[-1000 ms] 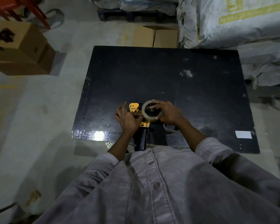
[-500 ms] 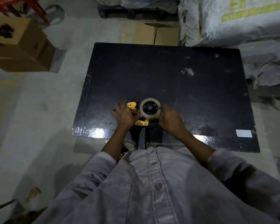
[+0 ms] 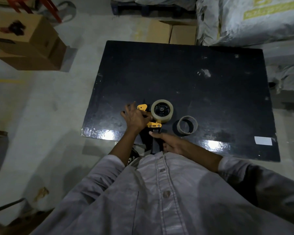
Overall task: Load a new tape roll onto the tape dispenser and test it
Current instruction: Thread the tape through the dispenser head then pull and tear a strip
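1. Tape dispenser (image 3: 154, 124), yellow and black, lies on its side at the near edge of the black surface (image 3: 202, 85), with its dark handle pointing back toward the person and reaching past the edge.
2. Tape roll (image 3: 162, 110), pale and translucent, sits on the dispenser's dark hub, its open face turned up to the camera.
3. Left hand (image 3: 136, 118) rests on the yellow front part of the dispenser, palm down, with the thumb side against the left rim of the roll; the outer fingers are spread and lifted, so it presses rather than clasps.
4. Right hand (image 3: 172, 143) is at the handle near the edge of the surface, thumb stretched toward the yellow plate; whether the fingers fully wrap the handle cannot be told, because the hand hides them.
5. Cardboard core (image 3: 187, 125), bare and brown, stands on end just right of the roll, apart from both hands.
6. White label (image 3: 263, 140) lies flat at the near right corner of the surface, well apart from everything else.
7. Cardboard boxes (image 3: 24, 41) stand on the floor to the far left, and grey sacks (image 3: 255, 19) are piled beyond the far right corner.
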### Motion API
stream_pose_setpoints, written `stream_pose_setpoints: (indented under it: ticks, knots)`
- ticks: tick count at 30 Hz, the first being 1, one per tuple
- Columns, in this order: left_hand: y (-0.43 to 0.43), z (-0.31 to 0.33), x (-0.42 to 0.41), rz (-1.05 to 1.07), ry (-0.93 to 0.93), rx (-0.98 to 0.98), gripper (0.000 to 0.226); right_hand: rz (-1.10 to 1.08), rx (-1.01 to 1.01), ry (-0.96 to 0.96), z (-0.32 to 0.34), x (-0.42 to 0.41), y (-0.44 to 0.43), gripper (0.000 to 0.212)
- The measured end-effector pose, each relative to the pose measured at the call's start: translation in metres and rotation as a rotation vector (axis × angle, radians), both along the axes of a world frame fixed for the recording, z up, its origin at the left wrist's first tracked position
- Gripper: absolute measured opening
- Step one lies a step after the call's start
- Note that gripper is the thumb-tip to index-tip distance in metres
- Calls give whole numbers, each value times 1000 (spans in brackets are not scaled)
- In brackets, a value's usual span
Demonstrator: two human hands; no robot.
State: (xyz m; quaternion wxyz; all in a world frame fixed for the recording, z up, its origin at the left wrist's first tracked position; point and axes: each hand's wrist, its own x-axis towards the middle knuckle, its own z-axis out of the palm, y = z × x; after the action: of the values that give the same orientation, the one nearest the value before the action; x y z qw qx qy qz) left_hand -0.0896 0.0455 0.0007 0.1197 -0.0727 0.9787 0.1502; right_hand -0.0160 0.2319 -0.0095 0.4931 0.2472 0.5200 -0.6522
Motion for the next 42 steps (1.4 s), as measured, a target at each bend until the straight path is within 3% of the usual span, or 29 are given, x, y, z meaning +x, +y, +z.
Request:
stream_pose_setpoints:
  ticks: [3, 7, 13, 25, 32, 38, 42]
  knots:
    - [-2, 1, -3, -34, 20, -38, 30, -102, -54, 19, -5, -2, 7, 73]
    - [-3, -9, 7, -96, 128, -62, 25, -50, -51, -12, -5, -13, 20, 89]
    - [-7, -32, 32, -85, 313, -39, 22, 24, 24, 33, 1, -13, 21, 67]
    - [3, -30, 61, -35, 459, -25, 15, 102, 244, 173, 13, -27, 6, 54]
    - [0, -27, 74, -29, 445, -23, 1, 121, 277, 220, 0, -34, -1, 55]
    - [-9, -30, 95, 75, 464, 34, 14, 150, 262, 251, 3, -38, 1, 46]
    - [-14, -28, 94, 137, 456, 52, 8, 163, 256, 254, 5, -36, 1, 40]
